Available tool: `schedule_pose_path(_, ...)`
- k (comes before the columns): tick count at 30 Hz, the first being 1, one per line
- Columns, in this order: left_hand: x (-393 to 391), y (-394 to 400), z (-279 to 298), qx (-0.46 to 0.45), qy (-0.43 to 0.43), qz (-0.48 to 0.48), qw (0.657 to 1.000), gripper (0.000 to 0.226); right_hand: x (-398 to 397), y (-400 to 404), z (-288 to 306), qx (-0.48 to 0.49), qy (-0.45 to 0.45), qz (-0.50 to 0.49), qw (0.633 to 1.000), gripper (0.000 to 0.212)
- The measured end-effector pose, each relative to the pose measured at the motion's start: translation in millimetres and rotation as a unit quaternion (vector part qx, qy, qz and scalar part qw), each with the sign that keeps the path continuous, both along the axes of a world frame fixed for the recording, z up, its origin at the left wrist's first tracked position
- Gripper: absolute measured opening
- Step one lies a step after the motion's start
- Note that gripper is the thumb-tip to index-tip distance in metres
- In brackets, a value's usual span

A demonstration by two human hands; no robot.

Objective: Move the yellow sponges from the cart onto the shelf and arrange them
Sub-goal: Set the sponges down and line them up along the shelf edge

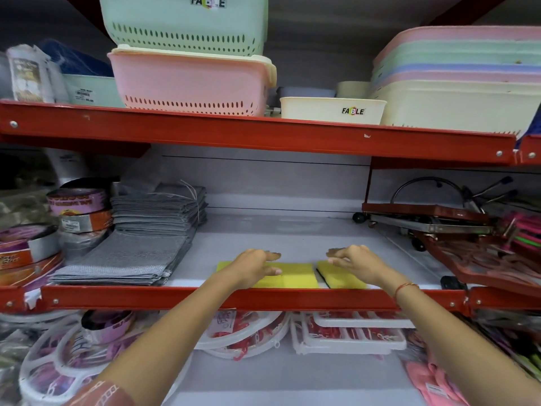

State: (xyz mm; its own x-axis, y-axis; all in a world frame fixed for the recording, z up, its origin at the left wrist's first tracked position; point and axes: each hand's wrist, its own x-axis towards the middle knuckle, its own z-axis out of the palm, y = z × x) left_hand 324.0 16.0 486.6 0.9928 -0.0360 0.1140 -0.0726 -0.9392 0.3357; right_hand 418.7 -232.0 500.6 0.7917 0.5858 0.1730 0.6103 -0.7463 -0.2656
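Observation:
Yellow sponges lie flat in a row at the front of the white middle shelf (292,235), just behind its red front rail. My left hand (254,266) rests palm down on the left group of sponges (295,275), fingers spread. My right hand (355,262) rests on the right sponge (336,276), which shows a dark scouring edge on its left side. A narrow gap separates the two groups. Neither hand is closed around a sponge. The cart is out of view.
Folded grey cloths (140,247) and tape rolls (79,209) fill the shelf's left. Red trolleys and wire tools (456,230) crowd its right. Pastel baskets (190,80) stand on the shelf above. Packaged hangers (248,332) lie on the shelf below.

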Motion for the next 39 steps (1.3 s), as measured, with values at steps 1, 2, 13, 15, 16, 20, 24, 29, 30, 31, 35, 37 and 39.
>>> schedule_pose_path(1, 2.3, -4.6, -0.9, 0.003, 0.006, -0.005, 1.0, 0.058, 3.3, -7.2, -0.6, -0.009, 0.007, -0.006, 1.0, 0.038)
schedule_pose_path(2, 4.5, -9.3, -2.4, 0.007, 0.012, -0.009, 1.0, 0.057, 5.2, -12.7, -2.3, -0.02, 0.013, -0.011, 1.0, 0.036)
schedule_pose_path(13, 16.1, -25.3, -20.8, 0.034, 0.024, -0.005, 0.999, 0.054, -0.4, -19.2, -20.8, -0.018, 0.018, 0.0, 1.0, 0.037)
schedule_pose_path(15, 15.9, -25.9, -21.5, 0.038, 0.02, -0.004, 0.999, 0.054, -3.1, -17.7, -21.8, -0.012, 0.01, 0.0, 1.0, 0.037)
schedule_pose_path(16, 16.2, -25.7, -22.2, 0.039, 0.018, -0.002, 0.999, 0.054, -4.3, -16.6, -22.0, -0.011, 0.005, -0.001, 1.0, 0.036)
schedule_pose_path(20, 17.9, -24.9, -23.1, 0.041, 0.024, 0.004, 0.999, 0.053, -9.8, -11.4, -21.2, -0.005, -0.007, -0.008, 1.0, 0.034)
schedule_pose_path(24, 19.3, -24.5, -24.2, 0.039, 0.026, 0.012, 0.999, 0.052, -14.6, -10.7, -19.5, 0.004, -0.009, -0.001, 1.0, 0.03)
schedule_pose_path(29, 19.2, -24.3, -24.2, 0.039, 0.031, 0.018, 0.999, 0.053, -16.4, -11.1, -17.2, 0.019, 0.01, 0.003, 1.0, 0.028)
schedule_pose_path(30, 19.7, -24.1, -24.9, 0.038, 0.029, 0.018, 0.999, 0.054, -16.8, -9.6, -17.5, 0.021, 0.009, 0.006, 1.0, 0.028)
schedule_pose_path(31, 19.1, -24.8, -24.1, 0.035, 0.03, 0.022, 0.999, 0.054, -18.0, -7.9, -17.2, 0.023, 0.008, 0.004, 1.0, 0.028)
schedule_pose_path(35, 17.7, -26.7, -24.4, 0.03, 0.03, 0.025, 0.999, 0.054, -20.1, -4.9, -17.4, 0.023, 0.004, 0.003, 1.0, 0.027)
schedule_pose_path(37, 17.1, -27.1, -24.2, 0.03, 0.032, 0.027, 0.999, 0.054, -20.4, -5.5, -17.8, 0.022, 0.003, 0.006, 1.0, 0.027)
schedule_pose_path(39, 17.1, -27.2, -24.2, 0.029, 0.035, 0.03, 0.999, 0.054, -21.6, -5.5, -17.6, 0.021, 0.001, 0.006, 1.0, 0.028)
